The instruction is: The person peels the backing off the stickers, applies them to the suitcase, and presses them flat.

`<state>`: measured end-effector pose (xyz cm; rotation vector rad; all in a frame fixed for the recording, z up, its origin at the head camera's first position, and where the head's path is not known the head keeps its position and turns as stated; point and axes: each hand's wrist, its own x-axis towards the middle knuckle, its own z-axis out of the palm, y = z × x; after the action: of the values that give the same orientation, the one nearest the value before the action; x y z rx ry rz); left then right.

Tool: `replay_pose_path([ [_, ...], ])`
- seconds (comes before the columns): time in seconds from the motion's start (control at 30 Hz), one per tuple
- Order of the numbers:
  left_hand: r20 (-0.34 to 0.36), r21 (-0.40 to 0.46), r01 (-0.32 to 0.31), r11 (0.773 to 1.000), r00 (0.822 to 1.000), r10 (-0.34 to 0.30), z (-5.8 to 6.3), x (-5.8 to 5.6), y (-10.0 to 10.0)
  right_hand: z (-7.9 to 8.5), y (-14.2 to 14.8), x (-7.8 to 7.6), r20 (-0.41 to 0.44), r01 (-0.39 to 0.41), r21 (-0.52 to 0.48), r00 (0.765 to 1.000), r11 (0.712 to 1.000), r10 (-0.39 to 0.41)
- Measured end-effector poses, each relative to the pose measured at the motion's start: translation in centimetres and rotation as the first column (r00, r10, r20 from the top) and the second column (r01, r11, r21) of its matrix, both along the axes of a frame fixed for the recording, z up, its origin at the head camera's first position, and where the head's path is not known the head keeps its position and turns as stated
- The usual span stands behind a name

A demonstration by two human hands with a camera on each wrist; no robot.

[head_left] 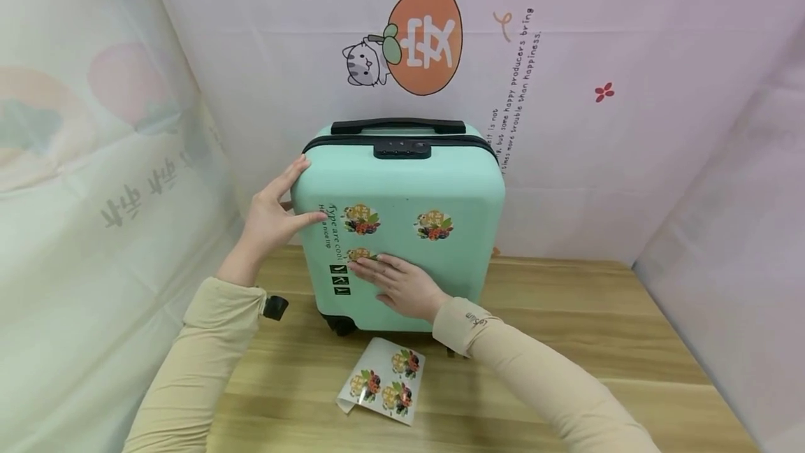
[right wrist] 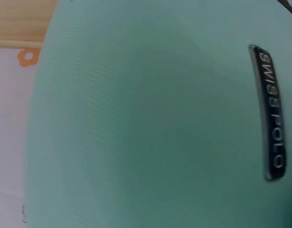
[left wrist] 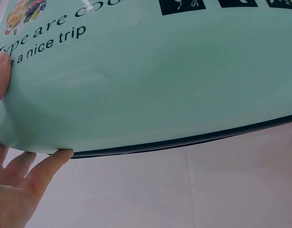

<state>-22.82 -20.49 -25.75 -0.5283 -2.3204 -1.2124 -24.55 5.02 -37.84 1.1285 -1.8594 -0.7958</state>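
A mint-green suitcase (head_left: 402, 184) stands upright, with a black top handle (head_left: 397, 126) and a combination lock (head_left: 402, 150). My left hand (head_left: 267, 221) holds its upper left edge, the thumb on the front face and the fingers against the side. My right hand (head_left: 402, 286) lies flat on the front, its extended fingers pressing a fruit sticker (head_left: 358, 254) they partly cover. Above it is a second fruit sticker (head_left: 361, 220), and a third sticker (head_left: 434, 225) sits to the right. In the right wrist view a "SWISS POLO" badge (right wrist: 269, 114) shows, but no fingers.
A glossy sticker sheet (head_left: 375, 356) with three fruit stickers lies on the wooden table (head_left: 566, 334) before the suitcase, one corner curled. Printed cloth (head_left: 264, 54) hangs behind and at both sides. Black lettering (head_left: 333, 233) runs down the suitcase's left front.
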Motion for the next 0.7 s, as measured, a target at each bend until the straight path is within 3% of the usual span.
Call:
replay_pose_path([
  [0.13,-0.001,-0.007,-0.002,1.000,1.000,0.002,-0.2,-0.1,0.0,-0.2,0.2,-0.1,-0.015,0.027,-0.025,1.000,0.999,-0.027],
  [0.43,0.006,-0.005,-0.006,1.000,1.000,0.006,-0.3,-0.2,-0.1,-0.4,1.2,-0.4,-0.029,0.000,-0.147,1.000,0.989,-0.004],
  [0.57,-0.003,-0.012,-0.006,1.000,1.000,0.006,-0.3,-0.2,-0.1,-1.0,0.9,-0.3,-0.009,-0.029,-0.093,1.000,0.995,0.029],
  [0.7,-0.005,-0.013,-0.004,1.000,1.000,0.004,-0.2,-0.2,0.0,-1.3,0.6,0.0,0.017,-0.010,-0.022,1.000,1.000,0.011],
])
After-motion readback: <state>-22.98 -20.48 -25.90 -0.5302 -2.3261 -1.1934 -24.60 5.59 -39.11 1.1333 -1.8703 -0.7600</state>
